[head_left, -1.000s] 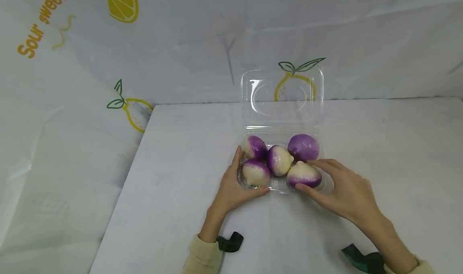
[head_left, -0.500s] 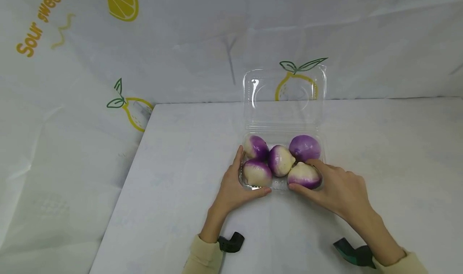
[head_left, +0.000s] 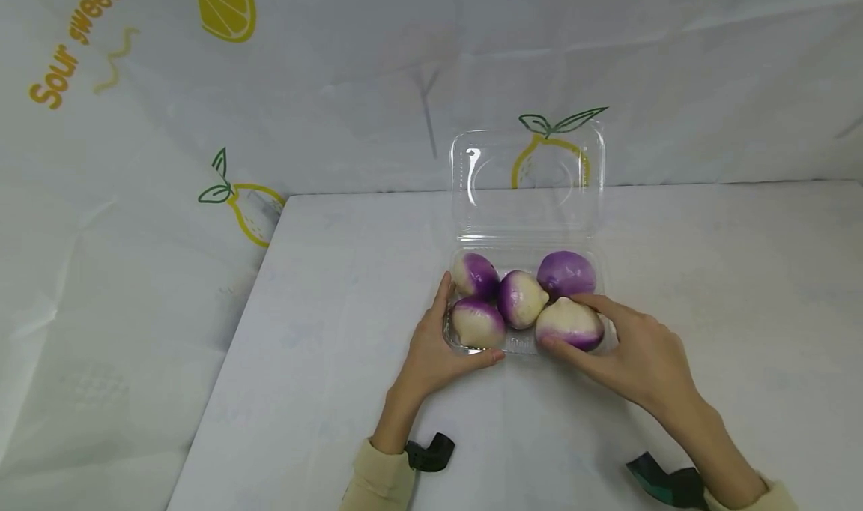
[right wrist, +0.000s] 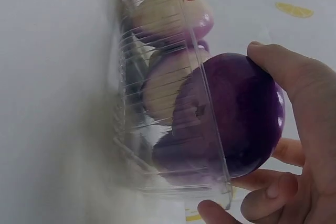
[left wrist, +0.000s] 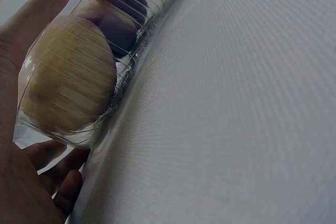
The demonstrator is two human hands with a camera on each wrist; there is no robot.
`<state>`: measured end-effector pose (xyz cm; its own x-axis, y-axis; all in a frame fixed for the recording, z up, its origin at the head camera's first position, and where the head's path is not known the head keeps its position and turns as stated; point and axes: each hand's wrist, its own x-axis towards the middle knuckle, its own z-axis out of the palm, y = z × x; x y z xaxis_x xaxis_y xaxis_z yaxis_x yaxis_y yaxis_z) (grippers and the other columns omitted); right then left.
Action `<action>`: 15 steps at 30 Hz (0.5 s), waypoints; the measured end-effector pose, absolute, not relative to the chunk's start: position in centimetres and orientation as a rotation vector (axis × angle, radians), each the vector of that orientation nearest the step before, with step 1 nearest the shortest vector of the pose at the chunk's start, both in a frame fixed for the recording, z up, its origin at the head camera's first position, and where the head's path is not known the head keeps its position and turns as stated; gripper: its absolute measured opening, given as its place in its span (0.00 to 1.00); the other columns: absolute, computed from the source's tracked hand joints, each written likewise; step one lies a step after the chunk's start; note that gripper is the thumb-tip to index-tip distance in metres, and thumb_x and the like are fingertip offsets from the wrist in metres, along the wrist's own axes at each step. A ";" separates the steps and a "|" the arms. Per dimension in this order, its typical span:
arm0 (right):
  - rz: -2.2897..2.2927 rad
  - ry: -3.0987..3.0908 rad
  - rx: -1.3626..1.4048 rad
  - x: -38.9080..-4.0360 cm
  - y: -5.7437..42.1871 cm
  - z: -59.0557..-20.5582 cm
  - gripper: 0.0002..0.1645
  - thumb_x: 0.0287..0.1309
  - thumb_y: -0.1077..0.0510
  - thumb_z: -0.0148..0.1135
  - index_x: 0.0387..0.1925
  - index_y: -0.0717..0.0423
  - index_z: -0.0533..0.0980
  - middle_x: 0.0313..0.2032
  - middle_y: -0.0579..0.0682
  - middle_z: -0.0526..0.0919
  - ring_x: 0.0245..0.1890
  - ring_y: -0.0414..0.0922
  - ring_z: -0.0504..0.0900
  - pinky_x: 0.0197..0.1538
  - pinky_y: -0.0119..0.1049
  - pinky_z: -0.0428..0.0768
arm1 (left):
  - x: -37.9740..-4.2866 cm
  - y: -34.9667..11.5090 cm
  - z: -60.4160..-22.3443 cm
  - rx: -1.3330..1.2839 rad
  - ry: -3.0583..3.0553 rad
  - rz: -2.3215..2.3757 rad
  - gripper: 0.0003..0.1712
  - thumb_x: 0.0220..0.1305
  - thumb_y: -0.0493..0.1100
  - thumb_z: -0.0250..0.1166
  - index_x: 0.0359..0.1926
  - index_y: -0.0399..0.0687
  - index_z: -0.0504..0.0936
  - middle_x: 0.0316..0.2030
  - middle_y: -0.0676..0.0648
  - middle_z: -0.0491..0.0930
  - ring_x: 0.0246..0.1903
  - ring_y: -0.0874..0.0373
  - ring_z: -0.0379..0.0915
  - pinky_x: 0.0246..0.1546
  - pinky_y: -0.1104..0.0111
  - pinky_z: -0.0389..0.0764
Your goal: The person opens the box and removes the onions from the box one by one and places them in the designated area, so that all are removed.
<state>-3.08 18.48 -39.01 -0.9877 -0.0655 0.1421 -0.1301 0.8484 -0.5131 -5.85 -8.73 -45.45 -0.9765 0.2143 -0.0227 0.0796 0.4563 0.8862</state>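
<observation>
At the bottom of the head view, a pale left sleeve (head_left: pixel 379 477) enters near the centre, with a dark wrist device (head_left: pixel 431 452) beside its cuff; a second dark device (head_left: pixel 667 482) sits by the right wrist, toward the lower right. Just above, the left hand (head_left: pixel 434 352) holds the near left corner of a clear plastic container (head_left: pixel 521 345), thumb along the front edge and fingers spread up the left side. Right of centre, the right hand (head_left: pixel 637 354) grips the front right turnip (head_left: pixel 571 327) between thumb and fingers, spaced about as wide as the turnip itself. That turnip lies in the container's near right corner, pale side up, and in the right wrist view its purple side rises above the wall. Whether the lower fingers in that view all touch it is hard to tell.

The front left turnip (head_left: pixel 477 325) sits beside the left hand, the middle turnip (head_left: pixel 521 300) farther in, then the back left turnip (head_left: pixel 480 275) and the mostly purple back right turnip (head_left: pixel 566 273). Behind them the transparent lid (head_left: pixel 488 211) stands raised from its hinge. The white table (head_left: pixel 337 309) reaches to a pale cloth (head_left: pixel 350 121) printed with lemons, a yellow slice (head_left: pixel 227 5) at upper left.
</observation>
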 end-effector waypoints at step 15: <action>1.038 -2.575 0.173 -2.7 20.6 -38.5 0.45 0.33 0.54 0.88 0.61 0.47 0.81 0.47 0.42 0.82 0.26 0.31 0.67 0.28 0.19 0.66 | -5.9 -8.8 -45.8 0.258 2.571 1.543 0.77 0.41 0.61 0.84 0.82 0.68 0.39 0.81 0.55 0.51 0.79 0.53 0.52 0.76 0.48 0.62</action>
